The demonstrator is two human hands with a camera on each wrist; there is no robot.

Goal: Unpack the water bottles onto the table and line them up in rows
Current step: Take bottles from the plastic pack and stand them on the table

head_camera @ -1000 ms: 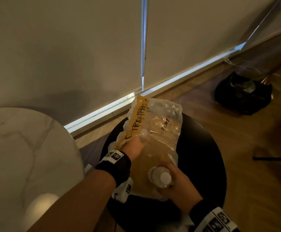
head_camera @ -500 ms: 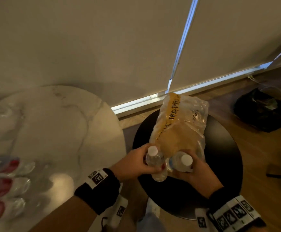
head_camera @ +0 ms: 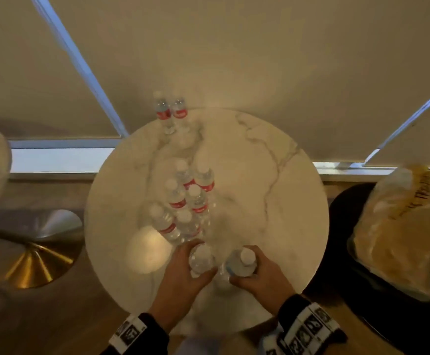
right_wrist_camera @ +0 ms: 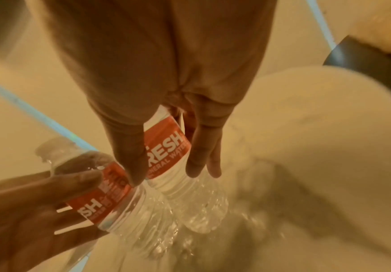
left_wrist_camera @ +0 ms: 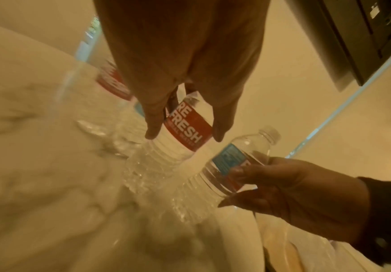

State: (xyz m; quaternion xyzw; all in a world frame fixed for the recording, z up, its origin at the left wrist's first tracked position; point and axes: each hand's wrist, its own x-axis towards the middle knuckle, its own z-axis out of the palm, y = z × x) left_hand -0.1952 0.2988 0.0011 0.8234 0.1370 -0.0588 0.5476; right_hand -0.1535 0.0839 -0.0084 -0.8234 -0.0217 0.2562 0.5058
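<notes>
Left hand (head_camera: 180, 271) is gripping one water bottle (head_camera: 201, 260) and right hand (head_camera: 262, 274) another bottle (head_camera: 242, 263), side by side over the marble counter (head_camera: 272, 221), near standing bottles (head_camera: 185, 201).

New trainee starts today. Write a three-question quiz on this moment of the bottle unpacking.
1. True or false: the left hand and the right hand each grip a water bottle.
2. Where does the plastic pack lie? A: on the marble table; B: on the black stool; C: on the floor.
3. What colour is the main band on the label of the left bottle?

Key: 1 true; 2 B; 3 red.
</notes>
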